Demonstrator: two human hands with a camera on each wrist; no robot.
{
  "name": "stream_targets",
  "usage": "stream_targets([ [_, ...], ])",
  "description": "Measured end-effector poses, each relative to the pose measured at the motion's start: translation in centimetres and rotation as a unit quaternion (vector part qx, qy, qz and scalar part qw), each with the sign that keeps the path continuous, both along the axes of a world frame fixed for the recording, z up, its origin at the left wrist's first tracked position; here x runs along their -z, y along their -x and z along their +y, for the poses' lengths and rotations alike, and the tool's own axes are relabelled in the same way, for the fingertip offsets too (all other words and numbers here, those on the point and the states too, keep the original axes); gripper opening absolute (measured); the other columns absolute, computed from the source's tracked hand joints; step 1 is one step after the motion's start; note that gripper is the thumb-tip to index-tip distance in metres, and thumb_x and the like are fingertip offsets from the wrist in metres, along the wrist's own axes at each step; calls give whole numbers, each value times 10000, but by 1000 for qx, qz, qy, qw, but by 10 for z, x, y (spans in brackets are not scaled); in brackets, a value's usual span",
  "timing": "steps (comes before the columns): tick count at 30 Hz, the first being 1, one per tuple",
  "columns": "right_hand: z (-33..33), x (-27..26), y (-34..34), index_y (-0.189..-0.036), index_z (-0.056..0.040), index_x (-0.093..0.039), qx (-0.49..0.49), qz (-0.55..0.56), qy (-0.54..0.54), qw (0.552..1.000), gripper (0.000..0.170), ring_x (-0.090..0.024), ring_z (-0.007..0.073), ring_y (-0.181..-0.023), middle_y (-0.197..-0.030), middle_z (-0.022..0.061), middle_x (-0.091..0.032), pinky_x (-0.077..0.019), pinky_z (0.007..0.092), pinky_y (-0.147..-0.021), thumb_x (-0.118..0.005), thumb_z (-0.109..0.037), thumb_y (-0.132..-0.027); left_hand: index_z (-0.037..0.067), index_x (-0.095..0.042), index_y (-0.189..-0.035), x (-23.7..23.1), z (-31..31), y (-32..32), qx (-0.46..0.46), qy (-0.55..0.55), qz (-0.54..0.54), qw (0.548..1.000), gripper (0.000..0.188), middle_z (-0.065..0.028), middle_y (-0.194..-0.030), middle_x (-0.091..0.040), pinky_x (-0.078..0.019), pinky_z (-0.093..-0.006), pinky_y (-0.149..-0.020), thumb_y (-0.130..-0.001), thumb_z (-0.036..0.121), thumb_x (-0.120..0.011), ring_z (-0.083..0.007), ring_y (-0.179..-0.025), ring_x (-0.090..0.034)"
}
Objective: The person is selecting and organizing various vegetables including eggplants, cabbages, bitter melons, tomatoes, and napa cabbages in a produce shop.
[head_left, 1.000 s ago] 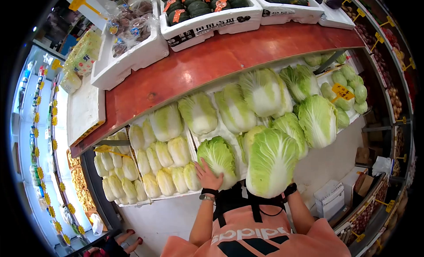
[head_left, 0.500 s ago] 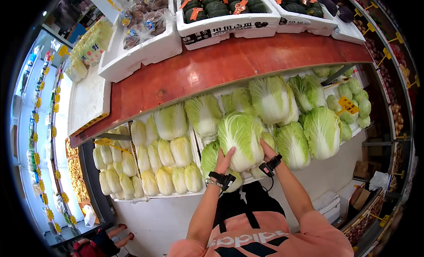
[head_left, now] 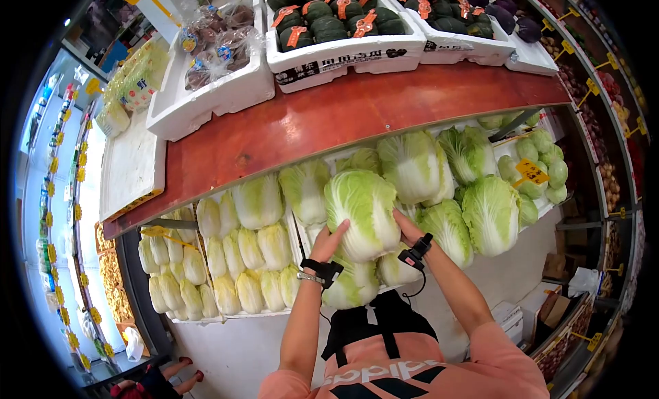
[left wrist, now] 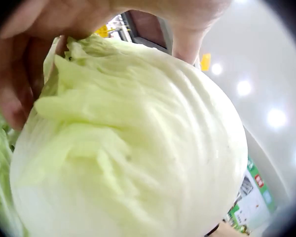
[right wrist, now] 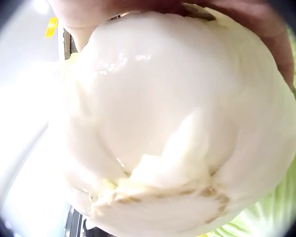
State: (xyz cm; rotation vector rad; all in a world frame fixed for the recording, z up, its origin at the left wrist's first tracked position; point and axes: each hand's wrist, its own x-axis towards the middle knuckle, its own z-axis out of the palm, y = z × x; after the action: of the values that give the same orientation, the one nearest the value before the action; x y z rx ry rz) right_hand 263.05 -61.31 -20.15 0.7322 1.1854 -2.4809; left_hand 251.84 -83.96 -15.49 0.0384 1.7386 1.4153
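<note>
Both hands hold a large napa cabbage between them, over the front row of the display in the head view. My left hand grips its left side, the thumb on the leaves. At the other side is my right hand, its fingers partly hidden behind the head. The left wrist view shows fingers curled round the cabbage. In the right wrist view the cut white base shows. Another napa cabbage lies just below the held one, and one more beside it.
More napa cabbages stand to the right, and small pale ones lie in rows at left. A red shelf overhangs the back, bearing foam boxes of dark squash. Round green cabbages sit at far right.
The large cabbage has moved from near the body onto the front row, then slightly left. My left hand has left another cabbage there and joined the right on the large one.
</note>
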Motion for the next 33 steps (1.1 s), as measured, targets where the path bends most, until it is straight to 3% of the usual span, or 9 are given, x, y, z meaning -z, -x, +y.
stream_targets([
  [5,1,3,22,-1431,-43,-271,-48,30,-46,997,623,-512,183,-1185,-1368,107,-457,-449,339,-977,-445,-427,-974,49,-444,-1358,28,-7,18,-36,1,-119,992,755,-101,-1327,-505,-372,-364,-977,-859,608,-534,-213,-1186,-485],
  [9,6,4,37,-1446,-49,-220,-98,6,-100,990,752,-535,190,-1158,-1343,109,-475,-497,352,-899,-520,-491,-918,4,-470,-1319,41,-7,19,-92,-6,-132,987,776,-85,-1220,-584,-431,-312,-892,-839,604,-576,-175,-1067,-564],
  [18,-11,-17,51,-1462,0,-133,-128,-47,-167,976,1021,-510,241,-1193,-1383,180,-420,-476,367,-922,-621,-604,-800,115,-430,-1385,68,-21,19,-85,-9,-144,986,769,-133,-1313,-532,-367,-421,-987,-867,683,-430,-253,-1179,-507],
  [22,-12,-10,49,-1458,62,-88,-131,-38,-270,953,1101,-382,274,-1314,-1456,228,-312,-360,363,-1046,-559,-678,-792,106,-427,-1380,74,-27,18,-83,26,-72,994,805,-129,-1256,-563,-422,-402,-922,-853,714,-404,-252,-1133,-532],
  [23,-14,-13,46,-1460,59,-92,-128,-38,-282,950,1099,-375,276,-1319,-1462,229,-304,-355,370,-1049,-549,-685,-793,48,-432,-1347,79,-30,16,-106,47,-36,993,806,-116,-1270,-537,-487,-346,-807,-854,685,-436,-234,-1055,-576],
  [26,-15,-47,36,-1480,10,-109,-117,-62,-253,958,1011,-366,272,-1326,-1478,205,-292,-347,383,-1052,-504,-663,-836,-4,-337,-1396,64,-38,-2,-168,79,83,979,757,-165,-1359,-437,-464,-369,-874,-892,521,-545,-301,-1133,-512],
  [28,-13,-53,24,-1488,-18,-121,-97,-51,-229,967,961,-377,271,-1318,-1485,189,-289,-350,384,-1049,-489,-643,-858,-11,-312,-1410,52,-51,-24,-111,59,234,964,699,-184,-1386,-386,-445,-392,-907,-905,381,-596,-316,-1175,-465],
  [30,-9,-37,1,-1491,-43,-153,-73,-23,-257,963,847,-412,260,-1287,-1445,177,-361,-364,362,-1032,-472,-570,-909,-6,-373,-1368,-5,-52,-56,-56,90,245,964,610,-191,-1335,-423,-415,-396,-948,-893,279,-627,-303,-1175,-459],
  [33,-4,-33,-47,-1477,-52,-219,-65,25,-350,934,723,-447,239,-1255,-1357,175,-468,-380,332,-1011,-515,-438,-943,-23,-441,-1307,19,-84,-93,6,96,281,955,550,-198,-1250,-494,-420,-381,-931,-872,242,-647,-306,-1122,-494],
])
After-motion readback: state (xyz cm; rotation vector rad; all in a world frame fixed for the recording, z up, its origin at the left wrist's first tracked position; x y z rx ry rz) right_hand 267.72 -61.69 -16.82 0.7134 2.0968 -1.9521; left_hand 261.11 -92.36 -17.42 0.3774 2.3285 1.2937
